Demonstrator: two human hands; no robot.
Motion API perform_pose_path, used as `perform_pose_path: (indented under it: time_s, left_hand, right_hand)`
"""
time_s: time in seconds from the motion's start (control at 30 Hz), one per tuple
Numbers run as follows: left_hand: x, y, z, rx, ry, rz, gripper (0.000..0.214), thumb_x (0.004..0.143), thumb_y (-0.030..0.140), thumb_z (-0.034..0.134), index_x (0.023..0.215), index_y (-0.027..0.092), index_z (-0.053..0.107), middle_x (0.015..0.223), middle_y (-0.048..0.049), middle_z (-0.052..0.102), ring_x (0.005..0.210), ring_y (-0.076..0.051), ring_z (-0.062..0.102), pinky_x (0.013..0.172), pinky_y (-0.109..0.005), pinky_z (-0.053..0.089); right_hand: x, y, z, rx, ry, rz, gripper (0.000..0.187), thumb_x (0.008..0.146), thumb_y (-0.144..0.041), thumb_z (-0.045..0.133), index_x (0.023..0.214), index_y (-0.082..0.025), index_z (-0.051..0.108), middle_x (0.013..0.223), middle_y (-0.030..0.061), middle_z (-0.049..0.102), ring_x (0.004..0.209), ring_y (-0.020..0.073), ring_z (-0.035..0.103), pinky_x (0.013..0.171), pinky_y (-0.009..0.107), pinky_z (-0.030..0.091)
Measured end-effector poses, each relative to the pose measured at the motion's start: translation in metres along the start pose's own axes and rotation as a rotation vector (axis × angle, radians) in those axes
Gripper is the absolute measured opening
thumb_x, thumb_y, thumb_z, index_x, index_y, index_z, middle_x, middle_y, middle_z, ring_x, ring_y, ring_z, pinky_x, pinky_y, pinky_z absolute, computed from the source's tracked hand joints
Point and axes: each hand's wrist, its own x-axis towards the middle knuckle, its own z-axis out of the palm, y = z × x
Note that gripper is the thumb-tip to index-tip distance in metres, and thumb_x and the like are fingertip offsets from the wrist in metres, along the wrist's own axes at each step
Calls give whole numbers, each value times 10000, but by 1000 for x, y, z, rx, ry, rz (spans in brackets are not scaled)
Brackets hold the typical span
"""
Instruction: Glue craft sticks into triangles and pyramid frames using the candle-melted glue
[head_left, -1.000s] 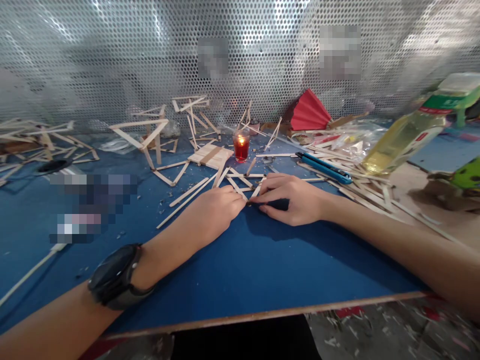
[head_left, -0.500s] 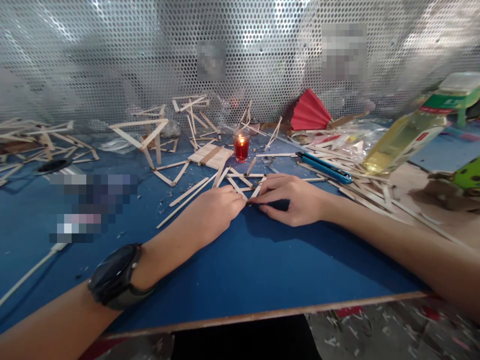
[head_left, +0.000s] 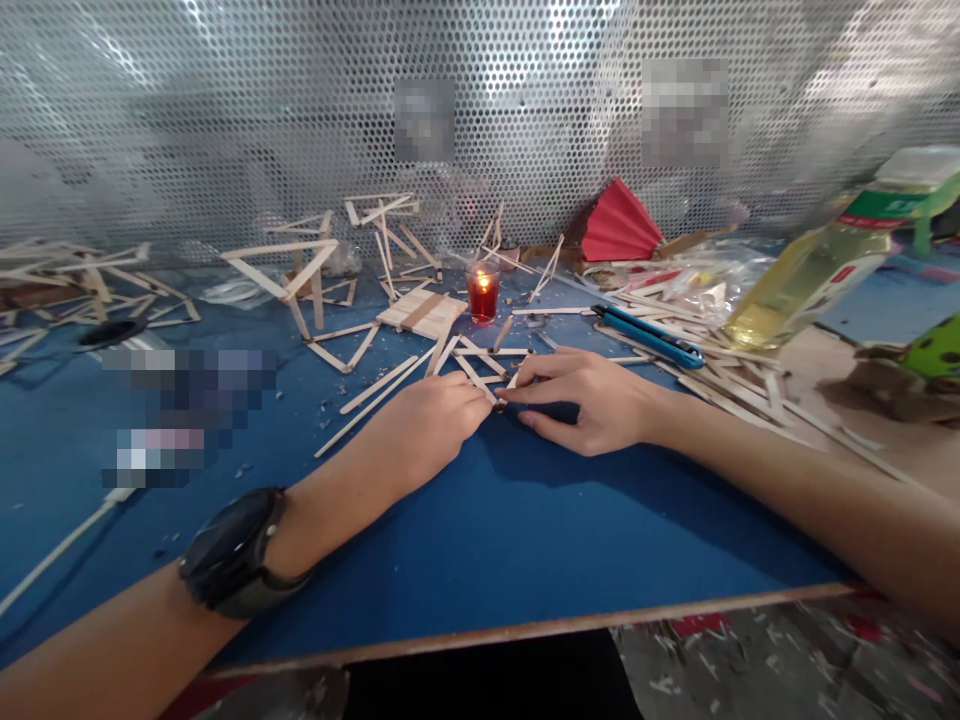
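The left hand (head_left: pixel 427 425) lies low over the blue table (head_left: pixel 465 540), its fingers bunched and curled, the tips at the near corner of a flat craft-stick frame (head_left: pixel 477 379); whether they pinch a stick or merely press on it, I cannot tell; the right hand (head_left: pixel 589 400) comes in from the right, half curled with a gap behind its fingertips, the index tip at the same dark joint (head_left: pixel 499 406); its hold, too, is unclear; the frame lies at the middle of the table, between and just beyond the hands; on the far side of it a lit candle in a red glass (head_left: pixel 483 298) stands upright, with a raft of sticks (head_left: pixel 420 312) just to its left; to the right a blue utility knife (head_left: pixel 651 336) lies on loose craft sticks (head_left: pixel 720 380), near a tilted bottle of yellow liquid (head_left: pixel 806 270); a black watch (head_left: pixel 232 550) circles the left wrist.
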Motion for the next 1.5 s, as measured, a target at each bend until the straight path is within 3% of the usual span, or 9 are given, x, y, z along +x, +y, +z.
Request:
perform_pose_path:
  time_s: [0.17, 0.33, 0.5, 0.77, 0.87, 1.03, 1.5]
  left_hand:
    - [0, 0, -2, -30, 12, 7, 294, 937, 29, 482, 1073, 143, 716, 1085, -71, 758, 987, -220, 671, 917, -335, 540]
    - [-1, 1, 0, -26, 2, 0, 362, 923, 3, 430, 1060, 149, 732, 1078, -87, 767, 974, -235, 664, 901, -343, 537]
    - [-1, 0, 9, -22, 49, -28, 414, 916, -2, 389, 1039, 198, 730, 1053, -58, 769, 944, -222, 651, 873, -331, 519]
    - [1, 2, -2, -57, -66, -37, 309, 931, 10, 476, 1109, 117, 705, 1126, -97, 746, 1047, -246, 654, 937, -361, 525]
    - [1, 1, -1, -48, -49, -30, 297, 929, 6, 483, 1092, 116, 705, 1128, -101, 744, 1044, -246, 654, 935, -360, 529]
    - [-1, -1, 2, -33, -10, 6, 290, 923, 7, 478, 1066, 122, 703, 1087, -99, 745, 987, -239, 658, 893, -352, 537]
    - [-1, -3, 7, -66, 113, 57, 284, 965, 52, 458, 1093, 122, 702, 1072, -97, 750, 991, -228, 676, 907, -350, 547]
  right_hand:
    - [0, 0, -1, 4, -18, -6, 265, 979, -237, 559, 1135, -168, 762, 998, 98, 724, 803, 187, 649, 780, 341, 462]
    - [-1, 2, -1, 27, 22, 10, 270, 968, -219, 565, 1150, -166, 757, 1042, 106, 734, 861, 197, 665, 779, 328, 462]
    - [-2, 5, -1, 67, 17, 32, 222, 953, -204, 583, 1024, -184, 792, 913, 64, 745, 728, 156, 646, 720, 306, 444]
    - [0, 1, 1, 103, -13, 23, 259, 960, -205, 569, 1116, -183, 775, 985, 84, 748, 803, 179, 663, 740, 314, 458]
    - [-1, 2, 0, 97, -5, 25, 260, 955, -200, 577, 1126, -183, 773, 985, 86, 746, 799, 178, 660, 739, 315, 458]
    - [-3, 5, -1, 91, 20, 33, 193, 941, -197, 600, 952, -185, 793, 892, 57, 745, 723, 151, 646, 712, 304, 439]
    - [0, 2, 2, 113, -6, 2, 239, 958, -208, 576, 1082, -173, 776, 985, 90, 746, 779, 171, 654, 725, 309, 470]
